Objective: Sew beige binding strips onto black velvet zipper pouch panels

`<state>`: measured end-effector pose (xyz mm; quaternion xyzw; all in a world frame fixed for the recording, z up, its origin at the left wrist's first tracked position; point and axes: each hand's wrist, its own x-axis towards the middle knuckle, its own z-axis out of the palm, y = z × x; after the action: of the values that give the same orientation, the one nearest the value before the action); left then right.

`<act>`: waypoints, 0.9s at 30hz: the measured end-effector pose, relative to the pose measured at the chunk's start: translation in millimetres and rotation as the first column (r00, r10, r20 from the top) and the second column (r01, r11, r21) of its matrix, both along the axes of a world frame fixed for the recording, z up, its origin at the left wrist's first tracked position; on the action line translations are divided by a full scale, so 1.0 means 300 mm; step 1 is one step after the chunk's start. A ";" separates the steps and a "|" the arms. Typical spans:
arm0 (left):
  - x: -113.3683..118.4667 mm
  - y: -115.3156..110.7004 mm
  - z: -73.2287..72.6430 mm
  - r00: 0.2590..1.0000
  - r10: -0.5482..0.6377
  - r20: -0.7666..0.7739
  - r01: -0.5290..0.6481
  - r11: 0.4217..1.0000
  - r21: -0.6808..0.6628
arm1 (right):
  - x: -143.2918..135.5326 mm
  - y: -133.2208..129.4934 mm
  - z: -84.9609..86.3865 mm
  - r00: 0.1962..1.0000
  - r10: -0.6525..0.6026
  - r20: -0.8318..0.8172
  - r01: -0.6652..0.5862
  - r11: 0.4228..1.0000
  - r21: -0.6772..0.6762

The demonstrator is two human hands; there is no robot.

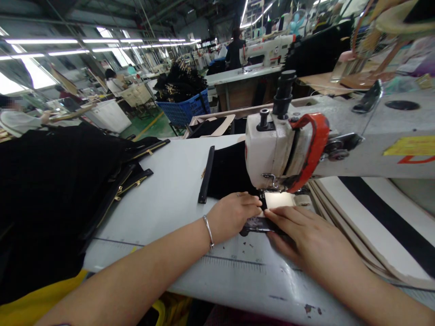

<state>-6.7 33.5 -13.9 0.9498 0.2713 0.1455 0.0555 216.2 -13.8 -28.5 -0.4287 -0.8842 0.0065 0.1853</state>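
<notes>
Under the head of a white sewing machine [272, 145] lies a black fabric piece [229, 170], with a dark zipper strip [206, 174] along its left end. My left hand [234, 215], a silver bangle at its wrist, has its fingers bent together on the fabric's near edge, just left of the needle area. Opposite it, my right hand [306, 231] grips the edge beside a lit pale panel [279, 199], thumb low and fingers on top. The fingertips of both hands nearly meet. What lies beneath them is partly hidden, and the needle tip cannot be made out.
A pile of black pieces with gold zippers [61, 181] covers the left side. Pale panels with a black stripe [384, 217] are stacked at right. Beyond the white worktable [176, 181] stand a full blue crate [185, 108] and another sewing machine [268, 50]. Other people sit farther back.
</notes>
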 end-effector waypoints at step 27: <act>0.010 0.097 -0.047 0.986 0.143 0.081 -0.139 0.988 -0.062 | -0.035 0.028 -0.014 0.994 -0.099 0.046 0.096 0.993 0.069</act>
<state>-3.8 62.6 -28.1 0.9192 0.3393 0.1817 0.0831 205.7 -5.5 -32.9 -0.4651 -0.8662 -0.0428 0.1778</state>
